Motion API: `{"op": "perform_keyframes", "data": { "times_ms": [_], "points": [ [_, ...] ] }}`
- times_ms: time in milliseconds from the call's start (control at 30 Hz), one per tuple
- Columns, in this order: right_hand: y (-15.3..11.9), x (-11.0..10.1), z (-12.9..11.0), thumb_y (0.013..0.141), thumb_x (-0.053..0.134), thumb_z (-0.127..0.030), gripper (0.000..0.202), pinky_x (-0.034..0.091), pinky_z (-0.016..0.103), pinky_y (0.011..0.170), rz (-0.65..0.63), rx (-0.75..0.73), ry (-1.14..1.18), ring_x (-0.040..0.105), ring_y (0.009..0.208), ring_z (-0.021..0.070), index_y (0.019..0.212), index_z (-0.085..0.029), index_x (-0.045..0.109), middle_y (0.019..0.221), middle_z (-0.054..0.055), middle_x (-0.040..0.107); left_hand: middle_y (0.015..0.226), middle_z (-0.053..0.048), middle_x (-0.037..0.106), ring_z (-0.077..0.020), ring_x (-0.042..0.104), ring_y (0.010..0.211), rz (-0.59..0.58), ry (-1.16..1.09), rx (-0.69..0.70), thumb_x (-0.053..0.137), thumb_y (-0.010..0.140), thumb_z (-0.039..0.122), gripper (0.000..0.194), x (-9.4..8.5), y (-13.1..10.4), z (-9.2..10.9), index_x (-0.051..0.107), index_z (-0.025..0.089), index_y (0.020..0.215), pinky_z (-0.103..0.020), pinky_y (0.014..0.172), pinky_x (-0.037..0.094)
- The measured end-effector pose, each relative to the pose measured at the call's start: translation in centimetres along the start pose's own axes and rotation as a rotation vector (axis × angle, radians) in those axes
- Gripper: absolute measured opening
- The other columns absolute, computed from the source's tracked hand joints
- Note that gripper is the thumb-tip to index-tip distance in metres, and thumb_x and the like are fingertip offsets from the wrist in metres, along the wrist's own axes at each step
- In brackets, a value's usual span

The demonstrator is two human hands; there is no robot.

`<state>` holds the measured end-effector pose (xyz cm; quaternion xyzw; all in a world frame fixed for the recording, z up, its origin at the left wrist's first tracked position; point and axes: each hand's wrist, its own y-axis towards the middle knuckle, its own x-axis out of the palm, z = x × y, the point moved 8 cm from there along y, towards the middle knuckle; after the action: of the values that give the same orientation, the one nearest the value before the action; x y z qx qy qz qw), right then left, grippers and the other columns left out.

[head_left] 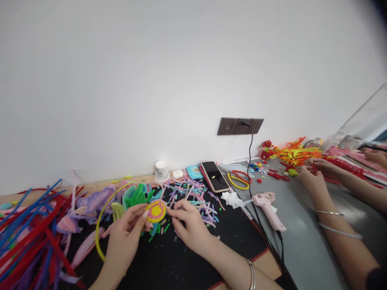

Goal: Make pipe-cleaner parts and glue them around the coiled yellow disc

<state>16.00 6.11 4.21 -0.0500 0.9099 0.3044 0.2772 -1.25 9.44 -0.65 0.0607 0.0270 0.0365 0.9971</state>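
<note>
two bare hands meet at a round yellow and pink disc, in front of and to the left of the phone. the left hand pinches the disc at its left edge, between thumb and fingers. the right hand is at its right edge, fingers bent and tips close to the rim; whether they pinch anything, i cannot tell. the disc is above a black mat on the bench.

short cut pieces in purple, pink and blue lie scattered left of the phone. further left are a blue packet, a small white case and a white cup, then green fuzzy loops, a curved yellow stem and, farthest left of it, a heap of red and blue stems.

just right of the phone are scissors with red and yellow handles; crumpled tissue and a pink glue gun are nearer the viewer. well to its right, another person's hands hold something small and red.
</note>
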Motion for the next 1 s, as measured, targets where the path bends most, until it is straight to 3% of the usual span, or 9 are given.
{"op": "perform_keyframes", "data": {
  "times_ms": [1000],
  "points": [
    [-0.11, 0.55, 0.87, 0.08, 0.048, -0.008, 0.028, 0.043, 0.025, 0.072, -0.008, 0.076, 0.105, 0.054, 0.081, 0.014, 0.097, -0.018, 0.069, 0.088, 0.005, 0.054, 0.079, -0.004, 0.068, -0.016, 0.06, 0.057, -0.019, -0.021, 0.015, 0.062, 0.076, 0.043, 0.036, 0.27, 0.09, -0.39, 0.057, 0.016, 0.1, -0.03, 0.057, 0.054]
  ]
}}
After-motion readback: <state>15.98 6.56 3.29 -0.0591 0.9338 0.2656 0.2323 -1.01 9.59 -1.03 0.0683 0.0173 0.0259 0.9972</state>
